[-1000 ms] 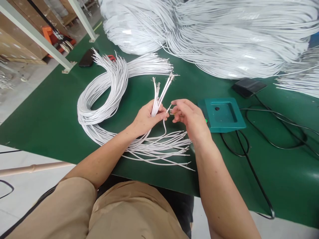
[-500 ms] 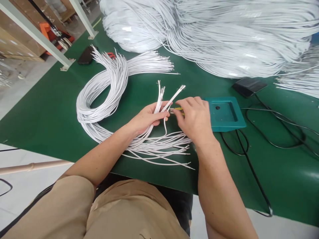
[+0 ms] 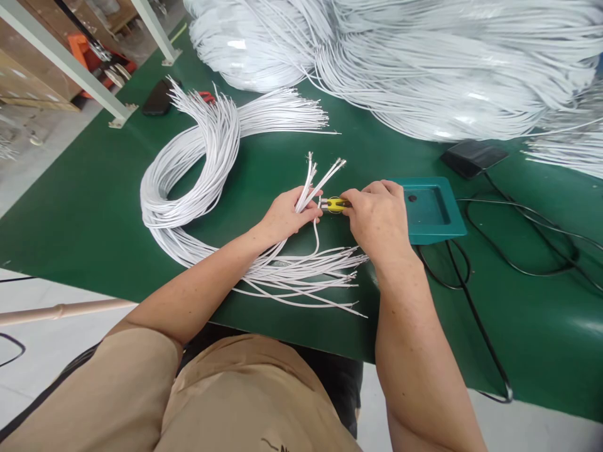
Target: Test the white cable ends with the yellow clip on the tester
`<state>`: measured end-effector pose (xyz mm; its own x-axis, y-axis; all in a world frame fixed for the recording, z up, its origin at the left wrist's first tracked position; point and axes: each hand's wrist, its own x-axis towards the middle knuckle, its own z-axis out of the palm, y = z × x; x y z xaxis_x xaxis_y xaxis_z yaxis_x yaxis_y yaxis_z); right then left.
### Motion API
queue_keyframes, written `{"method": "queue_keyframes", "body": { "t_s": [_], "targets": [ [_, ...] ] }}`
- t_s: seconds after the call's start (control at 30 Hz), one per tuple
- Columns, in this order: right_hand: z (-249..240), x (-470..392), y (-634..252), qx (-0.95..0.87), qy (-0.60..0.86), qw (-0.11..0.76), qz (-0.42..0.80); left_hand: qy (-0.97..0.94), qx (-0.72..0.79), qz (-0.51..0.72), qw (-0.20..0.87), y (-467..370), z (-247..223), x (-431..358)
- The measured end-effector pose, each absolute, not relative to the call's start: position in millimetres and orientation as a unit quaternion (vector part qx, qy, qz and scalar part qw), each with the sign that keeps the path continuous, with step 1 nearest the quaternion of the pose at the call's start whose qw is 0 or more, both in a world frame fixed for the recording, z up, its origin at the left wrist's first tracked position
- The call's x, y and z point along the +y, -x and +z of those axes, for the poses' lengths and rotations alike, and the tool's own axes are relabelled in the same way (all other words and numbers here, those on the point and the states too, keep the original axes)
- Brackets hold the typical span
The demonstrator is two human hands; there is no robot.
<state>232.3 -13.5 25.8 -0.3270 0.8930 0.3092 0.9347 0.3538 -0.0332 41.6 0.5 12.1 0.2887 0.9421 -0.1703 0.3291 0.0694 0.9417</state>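
Pinched in my left hand [image 3: 288,215] are several white wires [image 3: 325,181], their frayed ends pointing up and to the right. My right hand [image 3: 379,216] is closed round a small yellow-and-black cutter-like tool [image 3: 335,204]. The tool's metal tip meets a wire end at my left fingertips; whether it bites on the wire is too small to tell. Below my hands the loose ends of a looped white wire bundle [image 3: 188,179] fan out on the green table [image 3: 85,201]. My palms hide part of the tool and the wires.
A teal tray [image 3: 460,220] stands just right of my right hand. Black cables [image 3: 475,320] run across the table's right side, by a black box-like object [image 3: 473,158]. A large heap of white wires [image 3: 424,69] fills the back. Metal posts [image 3: 70,63] stand at the left.
My right hand has moved slightly right and turned, so more of the yellow tool shows. My left hand, still pinching the wires, has shifted a little to the right.
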Motion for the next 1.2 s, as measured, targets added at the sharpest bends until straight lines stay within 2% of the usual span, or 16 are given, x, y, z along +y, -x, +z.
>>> {"method": "queue_keyframes", "body": {
  "t_s": [0.3, 0.43, 0.53, 0.63, 0.73, 0.83, 0.9, 1.0, 1.1, 1.2],
  "targets": [
    [21.7, -9.1, -235.1, -0.813, 0.562, 0.144, -0.048, -0.66, 0.521, 0.287, 0.458, -44.3, 4.1, 4.5],
    [27.9, -14.1, -235.7, -0.798, 0.576, 0.171, -0.053, -0.642, 0.533, 0.277, 0.476, -45.2, 5.8, 4.2],
    [28.7, -16.6, -242.0, -0.712, 0.662, 0.205, -0.111, -0.63, 0.536, 0.272, 0.492, -45.2, 7.2, 4.2],
    [23.1, -15.8, -249.7, -0.641, 0.732, 0.193, -0.123, -0.626, 0.53, 0.273, 0.503, -43.2, 9.6, 4.5],
    [18.2, -13.8, -253.3, -0.65, 0.723, 0.195, -0.128, -0.607, 0.526, 0.287, 0.522, -38.2, 12.3, 4.4],
    [22.4, -13.2, -250.1, -0.651, 0.708, 0.239, -0.131, -0.587, 0.511, 0.315, 0.543, -32.4, 11.9, 4.1],
    [30.5, -15.5, -242.4, -0.671, 0.677, 0.289, -0.097, -0.576, 0.503, 0.331, 0.553, -30.1, 9.6, 4.0],
    [43.8, -24.3, -222.0, -0.759, 0.561, 0.327, 0.037, -0.563, 0.482, 0.343, 0.576, -29.2, 5.9, 3.8],
    [48.7, -36.1, -196.9, -0.858, 0.432, 0.226, 0.162, -0.552, 0.441, 0.369, 0.603, -29.1, 4.9, 3.8],
    [43.3, -44.5, -177.7, -0.9, 0.402, 0.098, 0.138, -0.543, 0.438, 0.361, 0.619, -27.4, 5.5, 4.8]
  ]
}}
